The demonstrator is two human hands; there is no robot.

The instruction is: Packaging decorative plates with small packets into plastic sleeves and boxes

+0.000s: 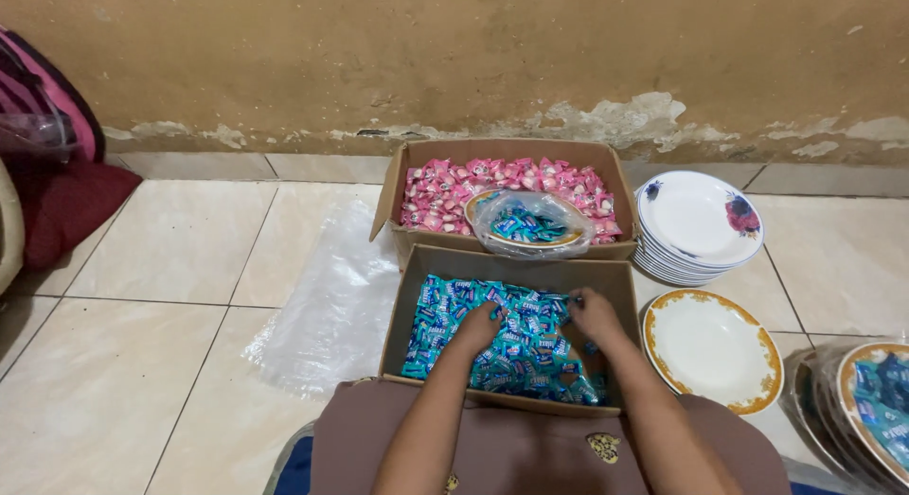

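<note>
Two cardboard boxes sit on the tiled floor [170, 268] in front of me, one behind the other, their walls touching. Both my hands are down in the near box [407, 310], resting on the heap of blue wrapped candies [516, 348] that fills it. My left hand [478, 327] lies palm down with the fingers curled loosely into the wrappers; whether it grips any I cannot tell. My right hand [595, 313] lies just beside it, nearer the box's right wall, fingers bent onto the pile, and I cannot tell if it holds a piece either. The box walls stand close on every side of my hands, so the only free way is up.

The far box [398, 187] holds pink wrapped candies [445, 187], and on top of them rests a plate wrapped in clear plastic [530, 225] with blue candies inside. It overhangs the edge shared by the two boxes.

To the right, a stack of white flowered plates [696, 225] stands just beside the far box. A single gold-rimmed plate [710, 348] lies flat near the right wall of the near box. More wrapped plates [866, 400] crowd the right edge. On the left a clear plastic sheet [331, 306] lies flat against both boxes, with open tile beyond it. My brown lap [530, 448] presses against the near wall of the box.
</note>
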